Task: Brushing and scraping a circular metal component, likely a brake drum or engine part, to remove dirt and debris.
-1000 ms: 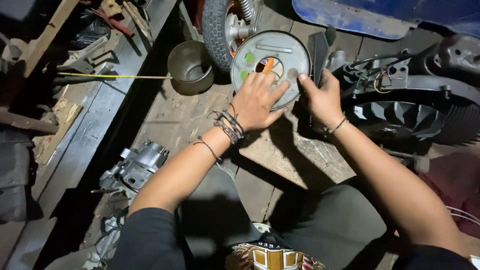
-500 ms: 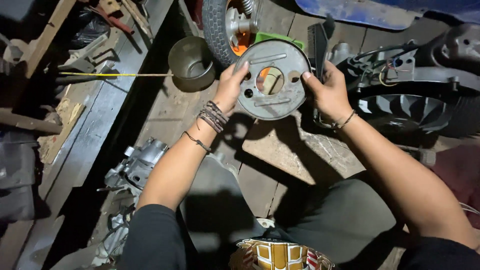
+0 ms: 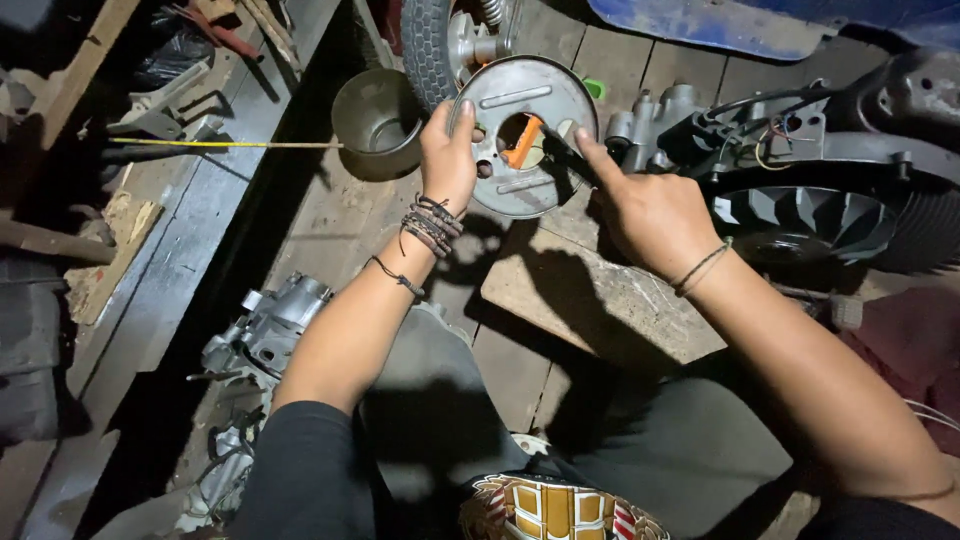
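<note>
I see the left hand (image 3: 448, 160) gripping the round grey metal plate (image 3: 522, 135) by its rim, lifted clear above the wooden floor (image 3: 600, 290) (beside the fan-bladed engine (image 3: 800, 215)); the right hand (image 3: 650, 215) pokes a finger at it, refitting undone.

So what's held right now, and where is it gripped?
The left hand grips the round metal plate by its left rim. The right hand touches its right side with a fingertip; its grip cannot be told.

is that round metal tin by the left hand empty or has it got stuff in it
Empty, as far as shows: the metal tin lies tipped, mouth toward the camera, and only bare grey wall and bottom show inside, beside the left hand.
</note>
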